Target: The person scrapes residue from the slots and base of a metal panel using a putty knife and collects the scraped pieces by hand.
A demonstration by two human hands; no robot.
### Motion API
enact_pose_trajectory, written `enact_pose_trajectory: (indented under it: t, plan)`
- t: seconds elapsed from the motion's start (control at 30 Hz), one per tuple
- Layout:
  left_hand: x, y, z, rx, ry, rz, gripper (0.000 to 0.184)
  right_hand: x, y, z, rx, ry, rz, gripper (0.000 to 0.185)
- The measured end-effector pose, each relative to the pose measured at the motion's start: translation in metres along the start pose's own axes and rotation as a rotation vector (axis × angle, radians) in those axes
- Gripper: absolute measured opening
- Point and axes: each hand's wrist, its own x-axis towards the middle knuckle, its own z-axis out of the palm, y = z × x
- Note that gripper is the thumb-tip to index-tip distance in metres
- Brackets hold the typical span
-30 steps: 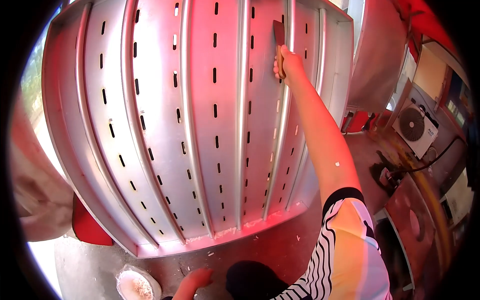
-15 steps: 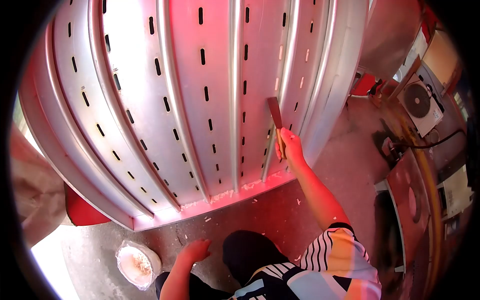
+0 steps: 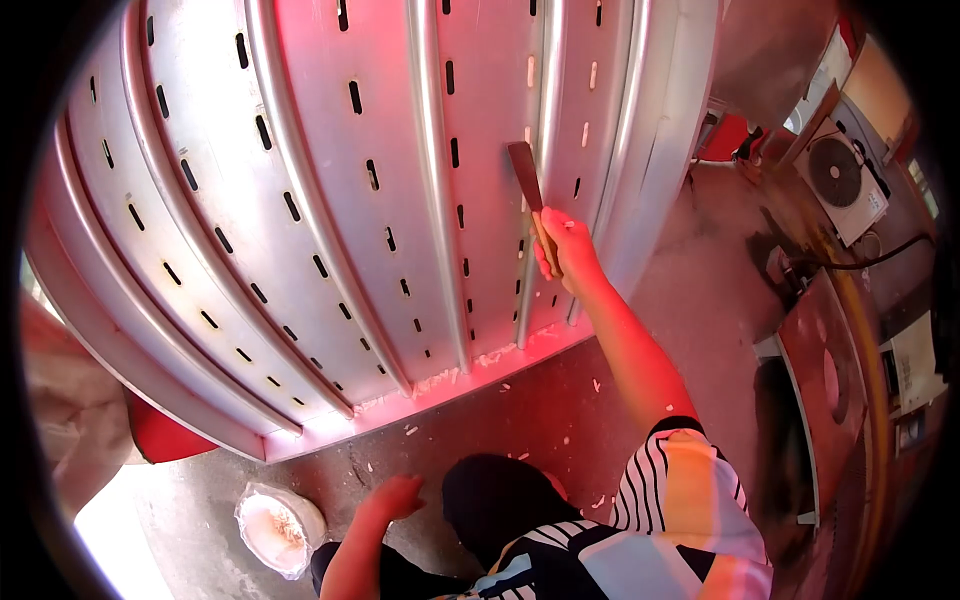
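Observation:
My right hand (image 3: pixel 565 250) is wrapped round the wooden handle of a scraper (image 3: pixel 526 180). The scraper's dark flat blade points up and lies over a large metal panel (image 3: pixel 400 150), beside one of its long ribs. Rows of slots run between the ribs, and a few slots on the right look filled with something pale. White shavings (image 3: pixel 440 382) lie along the panel's lower ledge. My left hand (image 3: pixel 400 496) hangs low near my knee, away from the panel; its fingers are too blurred to read.
A lined bucket (image 3: pixel 280 530) with pale scraps stands on the floor at lower left. Scraps dot the floor (image 3: pixel 680 300). A fan unit (image 3: pixel 838 180) stands at right, with a dark hose and a metal piece (image 3: pixel 820 390) with an oval hole below. Brown cloth hangs at left.
My right hand and the scraper have come down the panel from near its top. The view has tilted downward, bringing more of the floor and my legs into sight. My left hand stays low.

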Motion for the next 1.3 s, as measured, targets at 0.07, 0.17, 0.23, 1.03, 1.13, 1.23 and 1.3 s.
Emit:
enact_pose_trajectory:
  t: [0.07,0.17,0.23,1.03,1.13,1.23,1.3]
  plan:
    - [-0.008,0.007,-0.005,-0.013,0.008,-0.009,0.051,-0.010,0.002,-0.002,0.075,-0.038,0.018,0.037]
    - [-0.018,0.013,-0.010,-0.035,0.127,-0.012,0.044,-0.002,0.006,0.000,0.070,-0.022,0.024,0.037]
    - [-0.014,0.005,-0.002,-0.037,0.117,-0.024,0.045,0.006,0.012,0.002,0.056,-0.009,-0.009,0.036]
    - [-0.013,0.001,-0.011,-0.050,0.089,-0.004,0.050,0.009,-0.073,0.013,0.036,0.008,-0.047,0.041]
    - [-0.008,-0.001,-0.010,-0.060,0.145,0.024,0.047,0.005,-0.071,0.008,0.012,-0.013,0.014,0.039]
    - [-0.003,-0.007,-0.006,-0.054,0.086,0.025,0.051,0.008,-0.078,0.012,0.007,-0.033,-0.037,0.038]
    - [-0.005,-0.008,-0.008,-0.036,0.033,0.004,0.053,0.006,-0.073,0.009,-0.024,-0.002,-0.026,0.036]
